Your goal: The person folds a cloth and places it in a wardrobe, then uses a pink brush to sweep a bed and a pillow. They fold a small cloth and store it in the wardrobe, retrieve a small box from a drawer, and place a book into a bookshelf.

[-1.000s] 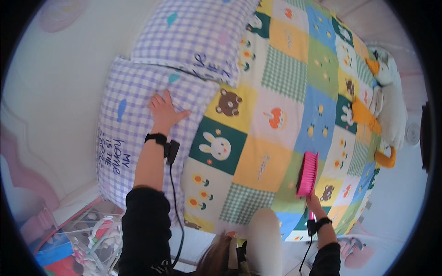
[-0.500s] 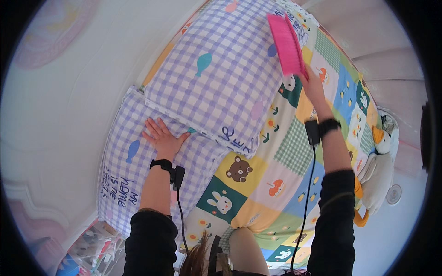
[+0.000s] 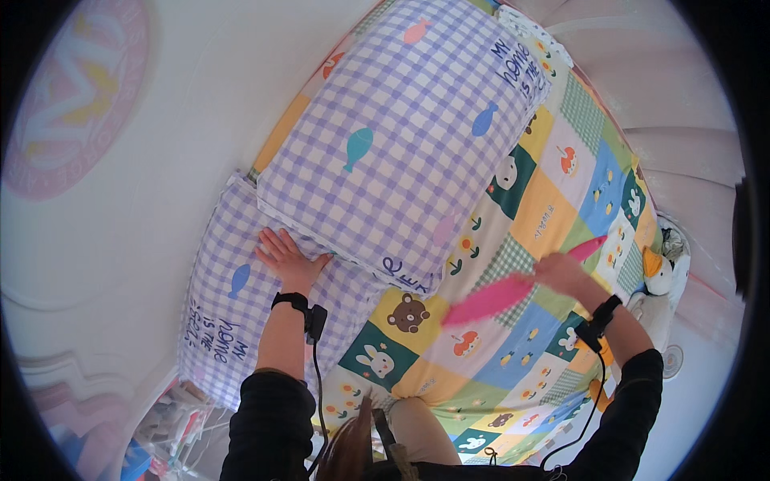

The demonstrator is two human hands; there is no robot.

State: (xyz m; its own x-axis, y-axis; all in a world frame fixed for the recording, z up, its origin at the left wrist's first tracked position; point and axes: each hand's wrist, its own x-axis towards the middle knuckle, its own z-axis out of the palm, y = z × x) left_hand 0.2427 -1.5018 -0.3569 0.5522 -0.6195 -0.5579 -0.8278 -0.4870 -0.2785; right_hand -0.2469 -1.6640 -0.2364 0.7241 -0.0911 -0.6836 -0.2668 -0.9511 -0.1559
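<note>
Two purple-checked pillows (image 3: 385,144) overlap at left. One left hand (image 3: 293,264), fingers spread, rests on the near one. One right hand (image 3: 561,274) is closed around one blurred pink brush (image 3: 493,301) over one patchwork cover (image 3: 553,208), right of the near pillow (image 3: 216,305).

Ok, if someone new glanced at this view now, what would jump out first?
Probably the bright pink brush, blurred in the person's right grip over the colourful patchwork bedspread, right of centre. Next come two purple-and-white checked pillows at left and top, the upper pillow overlapping the lower pillow, where the left grip lies spread. A white plush bird with an orange beak sits at the far right.
</note>
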